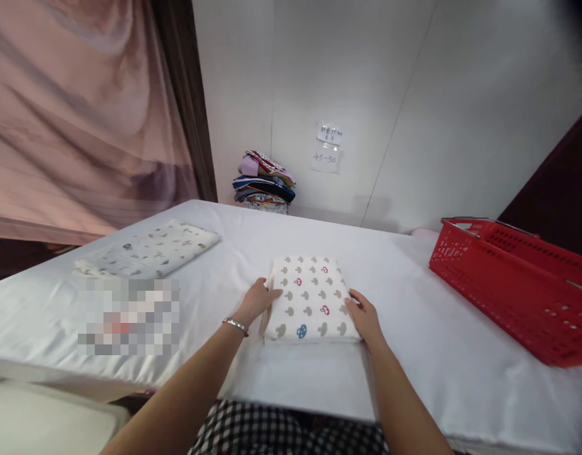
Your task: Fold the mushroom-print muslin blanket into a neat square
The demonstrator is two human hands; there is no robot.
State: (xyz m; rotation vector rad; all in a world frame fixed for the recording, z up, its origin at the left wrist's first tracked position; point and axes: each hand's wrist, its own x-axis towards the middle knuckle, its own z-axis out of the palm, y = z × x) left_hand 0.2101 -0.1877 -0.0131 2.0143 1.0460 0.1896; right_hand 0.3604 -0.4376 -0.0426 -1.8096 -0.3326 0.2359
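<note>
A folded white cloth (314, 300) printed with beige, red and blue mushrooms lies flat before me. At its left edge is my left hand (259, 299), with the thumb on top and the fingers along the side. My right hand (365, 314) grips the right edge, its fingers partly hidden by the cloth. A smooth pale layer (314, 376) extends from under the cloth toward me; whether it is a sheet or a bag I cannot tell. Farther left rests another folded cloth (162, 248), white with small leaf-like prints.
A white-covered table (395, 268) carries everything. On the right stands a red perforated basket (499, 281). Beyond the table's far edge is a pile of folded textiles (265, 183) by the wall. Two paper notes (325, 159) hang there. A pixelated patch covers the left side.
</note>
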